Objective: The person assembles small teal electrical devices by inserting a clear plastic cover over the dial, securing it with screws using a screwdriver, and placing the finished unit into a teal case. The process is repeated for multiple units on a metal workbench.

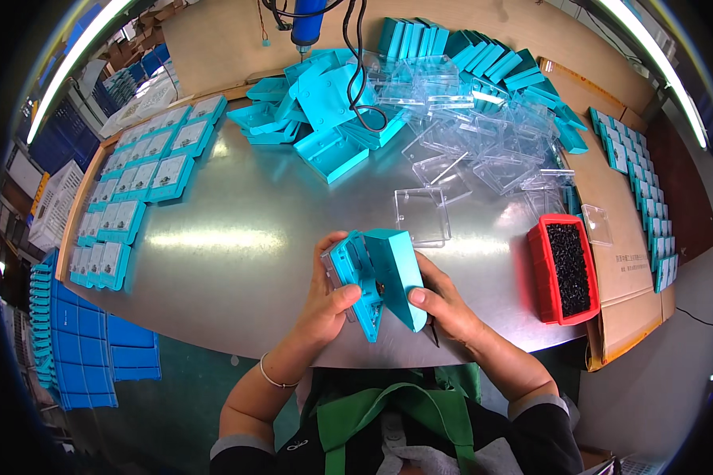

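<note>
Over the table's front edge my left hand (329, 305) grips a teal plastic panel (360, 289), tilted nearly upright, with a clear cover on its outer side. My right hand (445, 299) holds a teal plastic box shell (396, 273), its thumb on the outer face and fingers behind. The two teal parts stand close together at an angle, with a narrow gap between them showing the panel's inner side. A thin dark piece sticks out below my right hand; I cannot make out what it is.
Loose teal shells (333, 154) and clear covers (491, 150) heap at the back. A blue electric screwdriver (307, 28) hangs above. A red bin (540, 269) of small black parts stands right. Rows of teal units line the left edge (154, 170) and right cardboard (650, 202).
</note>
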`<move>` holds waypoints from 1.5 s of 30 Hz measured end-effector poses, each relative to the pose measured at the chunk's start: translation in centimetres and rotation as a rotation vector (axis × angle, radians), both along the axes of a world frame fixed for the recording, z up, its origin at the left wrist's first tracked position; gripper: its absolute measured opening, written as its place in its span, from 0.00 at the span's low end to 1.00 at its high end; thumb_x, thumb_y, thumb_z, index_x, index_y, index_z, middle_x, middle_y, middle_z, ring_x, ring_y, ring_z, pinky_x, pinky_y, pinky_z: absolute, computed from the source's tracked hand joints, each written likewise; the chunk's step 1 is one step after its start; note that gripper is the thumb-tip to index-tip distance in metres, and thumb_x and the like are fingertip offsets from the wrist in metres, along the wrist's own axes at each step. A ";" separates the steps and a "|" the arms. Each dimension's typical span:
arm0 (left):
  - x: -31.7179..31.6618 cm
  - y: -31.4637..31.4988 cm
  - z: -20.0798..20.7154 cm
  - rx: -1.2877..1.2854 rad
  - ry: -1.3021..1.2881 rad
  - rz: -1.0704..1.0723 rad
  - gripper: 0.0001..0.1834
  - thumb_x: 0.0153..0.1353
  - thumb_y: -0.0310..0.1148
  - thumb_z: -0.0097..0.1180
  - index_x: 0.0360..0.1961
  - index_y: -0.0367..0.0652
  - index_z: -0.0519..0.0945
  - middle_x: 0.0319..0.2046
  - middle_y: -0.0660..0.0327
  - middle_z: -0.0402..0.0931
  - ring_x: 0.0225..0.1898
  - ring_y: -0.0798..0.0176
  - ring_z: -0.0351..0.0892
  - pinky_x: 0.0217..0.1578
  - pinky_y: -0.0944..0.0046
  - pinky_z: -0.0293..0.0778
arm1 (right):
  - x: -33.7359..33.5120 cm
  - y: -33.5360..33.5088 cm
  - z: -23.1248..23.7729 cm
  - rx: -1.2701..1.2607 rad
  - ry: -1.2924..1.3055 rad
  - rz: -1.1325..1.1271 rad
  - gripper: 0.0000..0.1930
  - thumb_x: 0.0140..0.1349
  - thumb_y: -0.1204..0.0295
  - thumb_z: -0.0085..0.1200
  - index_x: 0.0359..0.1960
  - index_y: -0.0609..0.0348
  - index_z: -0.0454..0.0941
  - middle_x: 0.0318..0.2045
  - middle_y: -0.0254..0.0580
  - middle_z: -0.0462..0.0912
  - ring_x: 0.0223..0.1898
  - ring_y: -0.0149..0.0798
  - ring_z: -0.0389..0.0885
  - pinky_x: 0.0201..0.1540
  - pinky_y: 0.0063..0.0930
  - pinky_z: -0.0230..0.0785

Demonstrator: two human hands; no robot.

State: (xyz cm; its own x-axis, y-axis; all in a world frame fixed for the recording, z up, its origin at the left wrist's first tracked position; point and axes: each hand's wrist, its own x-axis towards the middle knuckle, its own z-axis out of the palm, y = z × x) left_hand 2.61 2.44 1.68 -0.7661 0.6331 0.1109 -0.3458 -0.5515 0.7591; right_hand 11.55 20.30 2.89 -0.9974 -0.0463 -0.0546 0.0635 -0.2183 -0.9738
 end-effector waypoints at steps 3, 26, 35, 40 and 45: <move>0.4 -0.1 0.2 -0.003 0.026 0.014 0.45 0.48 0.35 0.68 0.63 0.49 0.52 0.54 0.58 0.63 0.54 0.58 0.69 0.51 0.57 0.73 | 0.1 -0.4 0.0 -0.065 0.029 -0.030 0.48 0.55 0.48 0.58 0.69 0.64 0.49 0.58 0.51 0.67 0.56 0.40 0.68 0.60 0.33 0.59; 1.7 -0.1 1.0 -0.363 0.402 -0.003 0.51 0.44 0.47 0.71 0.64 0.48 0.51 0.56 0.54 0.57 0.58 0.55 0.62 0.55 0.54 0.66 | 1.9 -0.3 0.9 -0.076 -0.028 0.101 0.46 0.52 0.71 0.65 0.69 0.62 0.49 0.64 0.49 0.60 0.65 0.40 0.58 0.67 0.35 0.51; 1.3 -0.4 -0.7 -0.464 0.947 0.134 0.57 0.36 0.54 0.74 0.63 0.47 0.54 0.57 0.47 0.53 0.59 0.47 0.58 0.56 0.48 0.62 | 2.7 -1.3 -1.5 0.143 0.230 0.104 0.49 0.49 0.72 0.69 0.69 0.55 0.47 0.63 0.44 0.59 0.65 0.39 0.58 0.66 0.36 0.53; 1.2 -1.0 -1.1 -0.505 1.037 0.200 0.54 0.35 0.43 0.75 0.62 0.45 0.55 0.58 0.46 0.52 0.59 0.47 0.58 0.57 0.48 0.61 | 2.3 -1.6 -1.7 0.125 0.109 0.113 0.48 0.49 0.72 0.69 0.68 0.56 0.49 0.62 0.42 0.63 0.64 0.35 0.61 0.62 0.34 0.59; 1.1 -1.3 -0.9 -0.539 0.999 0.417 0.54 0.38 0.35 0.73 0.63 0.45 0.50 0.58 0.46 0.52 0.63 0.48 0.54 0.58 0.47 0.59 | 2.5 -1.3 1.3 0.540 0.274 -0.158 0.42 0.48 0.70 0.69 0.64 0.62 0.57 0.47 0.45 0.79 0.41 0.35 0.79 0.44 0.28 0.72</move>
State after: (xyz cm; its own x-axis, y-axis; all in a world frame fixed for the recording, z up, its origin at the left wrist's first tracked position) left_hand 3.71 1.13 0.79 -0.6496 0.5048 0.5685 0.6534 -0.0116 0.7569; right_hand 14.08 19.03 4.19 -0.9712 0.0655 0.2292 -0.1968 0.3227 -0.9258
